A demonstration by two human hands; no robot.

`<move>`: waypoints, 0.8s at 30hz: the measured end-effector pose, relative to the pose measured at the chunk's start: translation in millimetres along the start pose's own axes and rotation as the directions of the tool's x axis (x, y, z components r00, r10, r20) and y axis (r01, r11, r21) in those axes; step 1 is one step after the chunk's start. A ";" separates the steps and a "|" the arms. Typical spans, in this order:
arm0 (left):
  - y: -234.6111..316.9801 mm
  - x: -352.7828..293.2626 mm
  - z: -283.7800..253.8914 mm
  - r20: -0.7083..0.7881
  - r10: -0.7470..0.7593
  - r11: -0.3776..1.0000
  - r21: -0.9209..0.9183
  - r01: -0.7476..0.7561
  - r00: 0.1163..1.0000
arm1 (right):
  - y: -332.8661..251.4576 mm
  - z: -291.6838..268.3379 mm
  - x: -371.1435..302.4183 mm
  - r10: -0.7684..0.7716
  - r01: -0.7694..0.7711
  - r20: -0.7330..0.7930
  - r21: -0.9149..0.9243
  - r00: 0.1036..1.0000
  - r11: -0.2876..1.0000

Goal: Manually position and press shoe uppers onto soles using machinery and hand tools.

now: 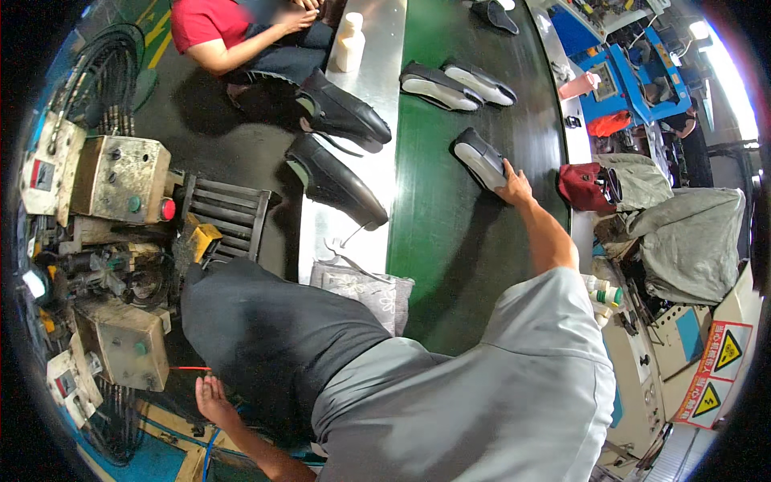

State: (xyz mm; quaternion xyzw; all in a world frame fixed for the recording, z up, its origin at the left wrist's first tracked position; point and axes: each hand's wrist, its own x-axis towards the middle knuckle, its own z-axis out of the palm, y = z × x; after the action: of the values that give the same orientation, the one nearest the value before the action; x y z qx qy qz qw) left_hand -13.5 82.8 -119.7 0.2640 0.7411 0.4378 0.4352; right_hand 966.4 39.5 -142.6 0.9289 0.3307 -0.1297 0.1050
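My right hand (514, 186) reaches out over the green conveyor belt (434, 281). Its thumb and fingers close on one end of a black shoe (480, 157) with a pale sole, which lies tilted on its side. Low on the left, beside my dark-trousered leg, hangs my left hand (214, 402), its fingers loosely stretched with nothing seen in them. A thin red line (189, 368) ends by those fingertips; whether they touch it I cannot tell. Farther up the belt lies a pair of black shoes (440, 85) with pale soles.
A metal ledge (377, 88) along the belt's left carries two black shoes (336, 181), a white bottle (350, 44) and a patterned grey cloth (365, 289). Another person (265, 32) sits beyond. Worn machine boxes (120, 181) stand left; a dark red bag (586, 186) lies right.
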 end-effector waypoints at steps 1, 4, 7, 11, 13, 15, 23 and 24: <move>13.0 -7.7 3.1 -0.089 -0.048 0.994 -0.103 0.039 0.995 | 2.2 2.6 9.7 -0.063 0.063 0.011 -0.038 0.998 0.997; 22.4 -11.5 3.1 -0.093 -0.076 0.993 -0.098 0.067 0.993 | -7.5 -4.8 32.9 -0.180 0.162 0.106 0.154 0.978 0.975; 43.4 -19.4 19.5 -0.070 -0.080 0.992 -0.104 0.073 0.994 | -22.2 1.5 29.0 -0.203 0.173 0.140 0.198 0.969 0.965; 71.2 -12.5 106.4 0.066 0.016 0.986 -0.169 -0.004 0.998 | -24.5 50.7 -22.3 -0.137 0.180 -0.119 0.539 0.983 0.823; 83.3 -11.9 148.3 0.243 0.078 0.966 -0.257 -0.014 0.967 | -49.4 64.4 -51.1 0.029 0.005 -0.027 0.807 0.999 0.591; 84.7 -13.2 185.1 0.356 0.091 0.960 -0.280 0.013 0.930 | -69.8 64.2 -87.9 0.053 -0.043 0.023 0.910 0.998 0.412; 116.4 -89.0 310.5 0.811 0.144 0.985 -0.175 0.000 0.566 | -162.3 1.1 -232.8 -0.244 -0.253 0.206 0.950 0.948 -0.181; 124.1 -93.0 318.5 0.831 0.183 0.980 -0.198 -0.028 0.525 | -180.1 -0.4 -242.0 -0.292 -0.246 0.179 0.945 0.940 -0.213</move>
State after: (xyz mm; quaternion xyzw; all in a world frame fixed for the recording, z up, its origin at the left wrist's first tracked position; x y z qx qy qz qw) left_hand 311.7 203.8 -47.9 0.4513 0.3829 0.3387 0.7315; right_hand 670.0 34.2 -86.7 0.6131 0.0978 -0.4982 -0.6052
